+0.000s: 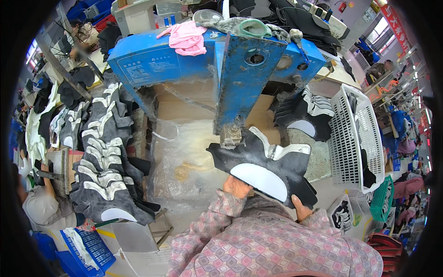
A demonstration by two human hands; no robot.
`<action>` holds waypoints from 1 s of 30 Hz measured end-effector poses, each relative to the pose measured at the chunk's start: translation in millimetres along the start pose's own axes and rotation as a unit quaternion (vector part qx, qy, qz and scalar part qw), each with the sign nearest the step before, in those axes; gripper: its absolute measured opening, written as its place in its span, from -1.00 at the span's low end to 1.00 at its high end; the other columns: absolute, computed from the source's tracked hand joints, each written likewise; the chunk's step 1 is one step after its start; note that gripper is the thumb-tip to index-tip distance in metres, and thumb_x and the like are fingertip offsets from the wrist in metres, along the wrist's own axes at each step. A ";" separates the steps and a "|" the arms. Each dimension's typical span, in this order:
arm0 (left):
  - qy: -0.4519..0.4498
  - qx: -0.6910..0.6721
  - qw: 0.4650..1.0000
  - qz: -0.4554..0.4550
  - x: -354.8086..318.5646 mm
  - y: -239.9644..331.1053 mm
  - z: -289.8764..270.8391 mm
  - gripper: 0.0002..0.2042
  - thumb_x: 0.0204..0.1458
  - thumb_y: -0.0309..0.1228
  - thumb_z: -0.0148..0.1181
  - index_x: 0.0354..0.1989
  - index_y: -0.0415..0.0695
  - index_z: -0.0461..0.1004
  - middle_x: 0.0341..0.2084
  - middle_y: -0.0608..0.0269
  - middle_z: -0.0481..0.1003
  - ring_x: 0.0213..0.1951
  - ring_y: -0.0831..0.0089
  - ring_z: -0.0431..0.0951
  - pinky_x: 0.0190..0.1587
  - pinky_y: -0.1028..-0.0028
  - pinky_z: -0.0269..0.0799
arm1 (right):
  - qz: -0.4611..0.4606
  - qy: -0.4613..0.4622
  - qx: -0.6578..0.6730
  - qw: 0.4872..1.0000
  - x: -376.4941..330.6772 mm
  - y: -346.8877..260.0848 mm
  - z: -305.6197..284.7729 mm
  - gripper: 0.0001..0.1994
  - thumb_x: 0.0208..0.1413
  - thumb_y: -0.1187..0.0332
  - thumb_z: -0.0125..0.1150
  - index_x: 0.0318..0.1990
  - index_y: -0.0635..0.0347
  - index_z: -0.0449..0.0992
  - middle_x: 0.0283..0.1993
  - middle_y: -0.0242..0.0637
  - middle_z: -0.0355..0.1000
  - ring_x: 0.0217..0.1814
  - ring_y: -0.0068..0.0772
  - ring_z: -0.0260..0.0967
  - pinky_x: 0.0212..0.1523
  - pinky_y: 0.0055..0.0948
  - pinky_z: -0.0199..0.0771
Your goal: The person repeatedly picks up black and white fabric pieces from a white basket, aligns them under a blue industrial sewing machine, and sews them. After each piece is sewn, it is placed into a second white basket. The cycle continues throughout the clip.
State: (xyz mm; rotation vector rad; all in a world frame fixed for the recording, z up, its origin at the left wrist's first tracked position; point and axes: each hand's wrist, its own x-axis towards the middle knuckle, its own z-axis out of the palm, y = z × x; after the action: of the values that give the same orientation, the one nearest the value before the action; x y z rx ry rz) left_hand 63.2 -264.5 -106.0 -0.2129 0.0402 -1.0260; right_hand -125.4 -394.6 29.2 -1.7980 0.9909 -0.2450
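Note:
In front of me is a flat black shoe upper (281, 159) with a white half-moon patch and pale grey-white edging. My left hand (237, 187) grips its near left edge, fingers partly hidden beneath the piece. At the near right edge my right hand (301, 207) holds it, thumb on top and the other fingers out of sight underneath. The upper's far left part lies at the metal head (230, 135) under the arm of a blue machine (249, 78). Whether head and upper touch, I cannot tell.
Overlapping shoe uppers (104, 157) form a long stack on the left. More uppers (308, 113) lie right of the machine, beside a white plastic basket (339, 138). A pink cloth (187, 38) and a screwdriver-like tool (299, 44) rest on the machine. Another person's cap (40, 203) shows far left.

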 end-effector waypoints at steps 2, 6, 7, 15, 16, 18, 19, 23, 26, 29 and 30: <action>0.063 -0.037 0.997 -0.015 -3.6 -10.2 3.3 -0.54 0.03 -0.11 -0.38 0.05 -0.09 0.07 0.07 0.13 0.07 0.08 0.12 0.06 0.01 0.05 0.02 | -0.022 0.029 0.028 0.999 -13.4 -8.6 -5.7 -0.68 -0.07 0.31 0.07 -0.17 0.31 0.35 -0.20 -0.24 0.34 -0.20 -0.41 0.28 -0.20 -0.47 0.25; 0.001 -0.041 0.997 -0.059 -10.2 -6.3 12.0 -0.49 0.02 -0.04 -0.41 0.07 -0.10 0.04 0.08 0.09 0.03 0.12 0.12 0.00 0.04 0.02 -0.04 | -0.190 -0.010 0.012 0.982 -14.2 -26.7 0.3 -0.70 -0.06 0.32 0.05 -0.17 0.30 0.35 -0.22 -0.27 0.34 -0.21 -0.41 0.28 -0.21 -0.49 0.26; 0.028 -0.033 0.999 -0.026 -10.7 -0.2 14.3 -0.49 0.01 -0.04 -0.41 0.07 -0.10 0.04 0.09 0.09 0.02 0.12 0.12 0.00 0.05 0.01 -0.05 | -0.159 -0.022 0.007 0.987 -8.9 -30.4 5.0 -0.71 -0.05 0.32 0.05 -0.18 0.30 0.35 -0.24 -0.27 0.34 -0.22 -0.42 0.28 -0.22 -0.49 0.26; -0.066 -0.014 0.998 -0.007 3.9 27.4 21.6 -0.51 0.05 -0.05 -0.48 0.04 -0.10 0.09 0.03 0.16 0.14 0.08 0.18 0.09 0.02 0.05 0.05 | -0.261 -0.028 0.099 0.960 15.6 -35.6 30.5 -0.72 -0.04 0.35 0.03 -0.21 0.38 0.35 -0.25 -0.29 0.34 -0.27 -0.48 0.26 -0.27 -0.53 0.26; -0.031 -0.037 0.999 -0.005 7.5 23.0 20.1 -0.53 0.06 -0.08 -0.49 0.03 -0.09 0.11 0.02 0.20 0.16 0.07 0.17 0.10 0.03 0.12 0.05 | -0.264 -0.024 0.082 0.961 16.6 -35.8 29.0 -0.71 -0.02 0.30 0.00 -0.23 0.37 0.36 -0.27 -0.28 0.35 -0.27 -0.50 0.26 -0.25 -0.54 0.25; 0.009 -0.062 0.997 0.046 15.4 12.0 16.7 -0.54 0.06 -0.09 -0.49 0.03 -0.10 0.11 0.03 0.19 0.14 0.07 0.19 0.09 0.06 0.17 0.02 | -0.146 -0.048 -0.044 0.987 16.9 -36.2 25.2 -0.69 0.02 0.23 -0.05 -0.27 0.35 0.39 -0.29 -0.28 0.36 -0.29 -0.52 0.26 -0.23 -0.55 0.24; 0.039 -0.084 0.994 0.053 18.7 6.2 15.0 -0.54 0.06 -0.10 -0.49 0.03 -0.10 0.11 0.03 0.19 0.13 0.08 0.19 0.09 0.07 0.19 0.00 | -0.071 -0.053 -0.131 0.987 15.0 -36.1 23.5 -0.68 0.04 0.20 -0.08 -0.29 0.33 0.40 -0.30 -0.29 0.36 -0.31 -0.53 0.26 -0.23 -0.55 0.23; -0.021 -0.020 0.993 0.113 23.7 -11.3 11.0 -0.57 0.07 -0.14 -0.50 0.04 -0.08 0.08 0.02 0.20 0.15 0.08 0.25 0.08 0.10 0.22 -0.06 | -0.162 -0.047 -0.078 0.983 14.4 -30.3 22.0 -0.70 0.06 0.22 -0.12 -0.40 0.30 0.43 -0.42 -0.33 0.37 -0.39 -0.49 0.26 -0.29 -0.53 0.22; -0.138 -0.090 0.986 0.014 26.0 -7.2 11.8 -0.60 0.08 -0.17 -0.49 0.03 -0.06 0.09 0.01 0.21 0.15 0.06 0.27 0.11 0.06 0.25 0.01 | -0.019 -0.033 0.150 0.988 20.5 -20.9 24.8 -0.66 0.03 0.18 -0.07 -0.35 0.35 0.41 -0.39 -0.31 0.37 -0.35 -0.52 0.26 -0.26 -0.53 0.23; 0.009 -0.037 0.998 0.057 35.1 7.4 11.5 -0.62 0.09 -0.20 -0.50 0.00 -0.09 0.11 -0.02 0.21 0.18 0.00 0.28 0.18 -0.02 0.32 0.15 | 0.025 -0.074 0.177 0.981 30.3 -11.3 32.8 -0.57 0.04 0.06 -0.15 -0.30 0.33 0.40 -0.37 -0.29 0.37 -0.41 -0.49 0.23 -0.27 -0.55 0.21; -0.101 0.027 0.992 0.074 38.5 13.0 9.8 -0.62 0.09 -0.19 -0.52 -0.05 -0.12 0.13 -0.08 0.19 0.23 -0.05 0.28 0.21 -0.01 0.33 0.13 | -0.032 -0.094 0.074 0.992 35.5 -10.4 31.3 -0.57 0.04 0.07 -0.14 -0.30 0.34 0.40 -0.37 -0.30 0.37 -0.41 -0.49 0.23 -0.28 -0.54 0.21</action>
State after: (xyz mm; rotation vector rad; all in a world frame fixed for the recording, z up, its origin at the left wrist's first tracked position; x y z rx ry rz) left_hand 95.5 -289.3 -96.4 -0.2597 -0.1532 -0.8530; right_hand -79.5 -397.4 14.2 -1.6845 0.7619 -0.1807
